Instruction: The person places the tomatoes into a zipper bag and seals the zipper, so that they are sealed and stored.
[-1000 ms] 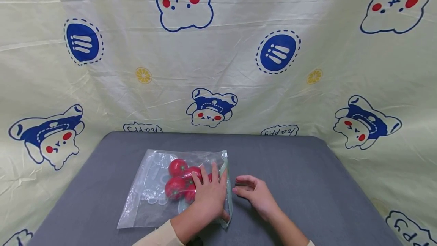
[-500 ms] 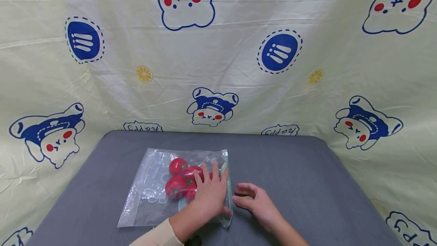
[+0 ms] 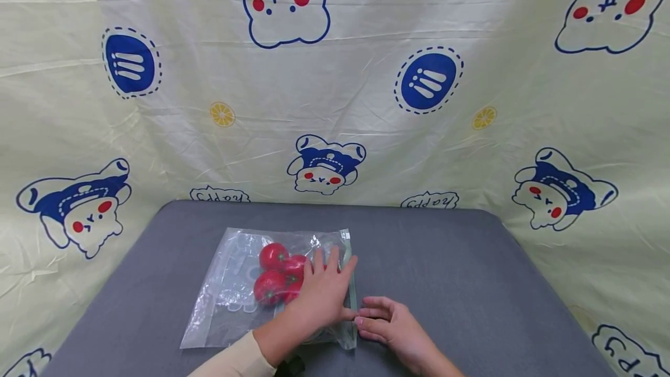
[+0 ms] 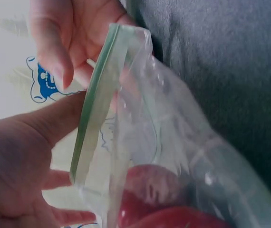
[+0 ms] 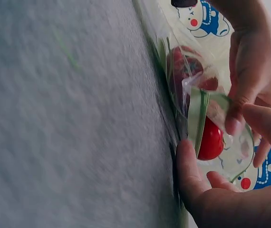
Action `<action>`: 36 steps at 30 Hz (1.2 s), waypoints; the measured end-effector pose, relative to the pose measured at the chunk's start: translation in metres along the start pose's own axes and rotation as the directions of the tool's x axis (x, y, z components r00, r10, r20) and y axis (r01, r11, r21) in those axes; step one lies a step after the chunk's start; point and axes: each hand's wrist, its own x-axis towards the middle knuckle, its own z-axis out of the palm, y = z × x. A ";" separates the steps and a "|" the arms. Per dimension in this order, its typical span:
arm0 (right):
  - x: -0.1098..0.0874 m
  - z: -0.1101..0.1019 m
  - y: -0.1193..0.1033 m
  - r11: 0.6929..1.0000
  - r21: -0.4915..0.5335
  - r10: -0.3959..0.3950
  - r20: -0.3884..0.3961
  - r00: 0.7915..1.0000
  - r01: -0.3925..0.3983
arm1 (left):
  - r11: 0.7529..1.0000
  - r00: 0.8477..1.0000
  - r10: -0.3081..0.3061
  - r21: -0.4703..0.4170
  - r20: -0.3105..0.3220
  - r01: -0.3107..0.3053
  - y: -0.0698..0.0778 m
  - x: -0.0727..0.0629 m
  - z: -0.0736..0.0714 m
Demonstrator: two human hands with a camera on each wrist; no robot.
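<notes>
A clear zip bag (image 3: 214, 307) lies on the table, holding several red tomatoes (image 3: 270, 287). My left hand (image 3: 324, 298) rests over the bag's right part with its fingers spread, covering some tomatoes. At the bag's near right corner is my right hand (image 3: 392, 327), its fingers loosely bent. The left wrist view shows the bag's mouth parted, with a green zip strip (image 4: 93, 104) between both hands. In the right wrist view a tomato (image 5: 211, 141) shows by the mouth. There, right-hand fingertips (image 5: 187, 154) touch the bag's edge, thumb and fingers apart.
A dark grey table (image 3: 450, 260) bears the bag. Behind it hangs a pale cloth (image 3: 366, 156) printed with cartoon bears and orange slices. A small dark object (image 3: 290, 366) shows beside the left forearm.
My right hand has come nearer along the table to the bag's near corner. My left hand has shifted slightly, its thumb now by the right fingertips. The bag has barely moved.
</notes>
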 end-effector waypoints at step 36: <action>-0.003 0.014 0.015 0.996 -0.070 0.065 0.077 0.995 -0.060 | 0.930 0.990 0.083 -0.365 0.115 -0.035 -0.061 0.100 -0.049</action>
